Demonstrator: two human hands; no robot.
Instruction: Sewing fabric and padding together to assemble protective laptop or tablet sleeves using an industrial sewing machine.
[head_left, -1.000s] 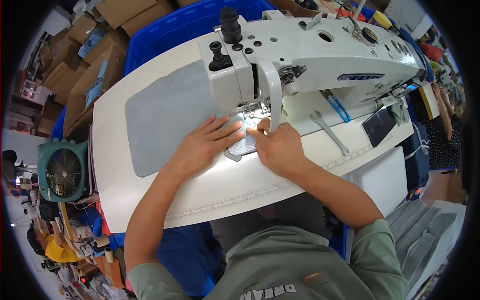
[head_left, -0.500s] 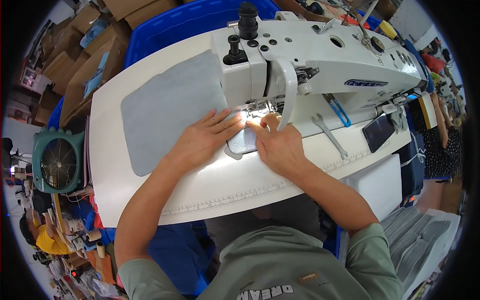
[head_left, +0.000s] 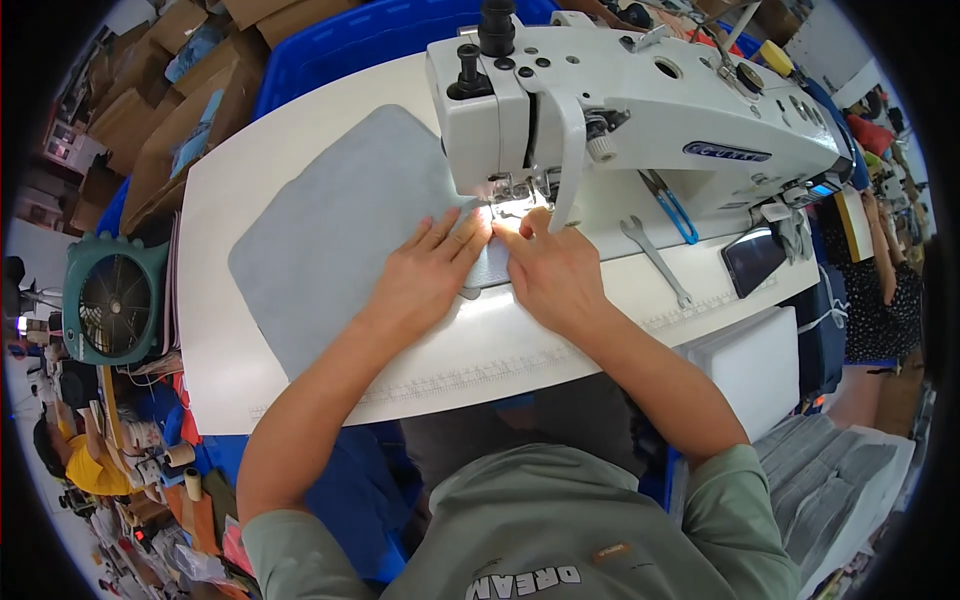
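A white industrial sewing machine [head_left: 620, 130] stands on a white table [head_left: 240, 150], its lit presser foot [head_left: 512, 192] low over the work. My left hand [head_left: 420, 275] lies on a grey fabric panel [head_left: 310, 230], fingers straight and reaching to the edge by the foot. My right hand [head_left: 550, 275] is just right of the left one at the foot, index finger curled and thumb close to it; what lies between them is hidden. A metal plate [head_left: 492, 268] shows between my hands.
A spanner [head_left: 655, 260], blue-handled snips [head_left: 672, 208] and a phone [head_left: 750, 258] lie right of my hands. A green fan [head_left: 110, 300], cardboard boxes [head_left: 135, 140] and a blue bin [head_left: 310, 60] surround the table. Co-workers [head_left: 95, 460] [head_left: 880, 290] are at both sides.
The grey panel has turned clockwise, its bottom corner moving toward me and its top corner rightward. My left hand has moved a little up and right with it; my right hand stays near the foot.
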